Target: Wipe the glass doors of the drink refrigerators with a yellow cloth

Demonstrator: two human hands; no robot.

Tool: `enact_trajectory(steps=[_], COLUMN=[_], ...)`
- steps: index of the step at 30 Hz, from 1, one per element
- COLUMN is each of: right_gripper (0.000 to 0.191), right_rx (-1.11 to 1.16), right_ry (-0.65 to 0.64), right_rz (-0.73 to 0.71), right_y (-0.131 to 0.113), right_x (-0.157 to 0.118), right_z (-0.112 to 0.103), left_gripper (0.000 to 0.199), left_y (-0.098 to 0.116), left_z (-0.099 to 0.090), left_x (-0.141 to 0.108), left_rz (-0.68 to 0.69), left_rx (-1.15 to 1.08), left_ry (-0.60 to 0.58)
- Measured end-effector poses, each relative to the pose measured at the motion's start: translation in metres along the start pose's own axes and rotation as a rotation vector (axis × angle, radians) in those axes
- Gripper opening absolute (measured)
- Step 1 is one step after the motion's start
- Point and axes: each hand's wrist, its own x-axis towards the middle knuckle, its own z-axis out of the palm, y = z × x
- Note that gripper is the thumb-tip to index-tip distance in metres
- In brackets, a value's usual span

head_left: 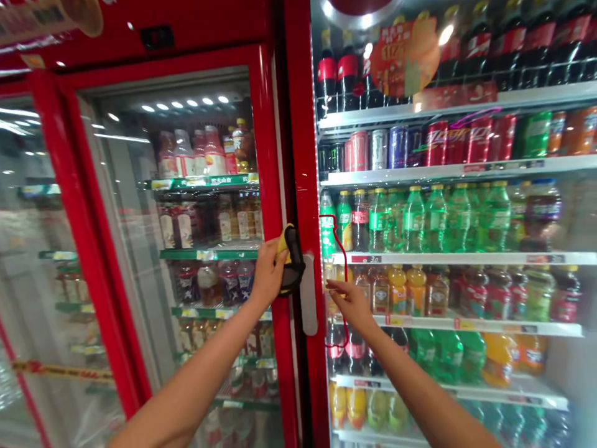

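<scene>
My left hand (267,271) is closed on a yellow and dark grey cloth (292,267), which is bunched against the edge of the left red-framed fridge door (275,186). Just right of the cloth, a long grey handle plate (309,305) sits on the red frame of the right fridge (303,155). My right hand (351,302) is in front of the right fridge's glass, its fingers stretched out to the left and holding nothing. Whether its fingertips touch the glass, I cannot tell.
Behind the right glass, white shelves (448,258) carry bottles and cans, with cola bottles (513,40) on top. Green-edged shelves (209,255) with drinks show through the left door. Another red-framed door (46,143) stands at the far left.
</scene>
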Motion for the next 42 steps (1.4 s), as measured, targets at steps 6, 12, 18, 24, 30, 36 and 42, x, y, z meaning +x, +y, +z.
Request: enact_trajectory(steps=[6,12,18,24,30,36,42], right_gripper=[0.028,0.031,0.029,0.029,0.025,0.029,0.036], right_rx=[0.037,0.049,-0.01,-0.076,-0.132,-0.175,-0.303], right_ry=[0.096,0.209,0.251,0.271,0.246,0.156,0.166], right_rz=[0.082,0.116,0.17,0.191,0.203,0.232,0.182], right_y=[0.018,0.024,0.012,-0.009,-0.025,-0.062,-0.141], right_x=[-0.017,-0.023,-0.019,-0.017,-0.046,-0.113,-0.168], right_z=[0.052,0.088,0.089,0.092,0.085,0.053,0.026], left_gripper=[0.031,0.026,0.022,0.018,0.021,0.033,0.052], left_y=[0.001,0.001,0.007,0.015,0.033,0.042,0.07], left_z=[0.044,0.074,0.075,0.064,0.037,-0.022,-0.047], left_x=[-0.046,-0.043,-0.039,-0.035,-0.055,-0.08,-0.078], left_rz=[-0.387,-0.463,-0.541,-0.543,-0.421,-0.228,-0.27], left_rx=[-0.091,-0.152,-0.188,-0.209,-0.24,-0.299,-0.632], left_ry=[-0.08,-0.157,-0.198,-0.215,-0.222,-0.057,0.058])
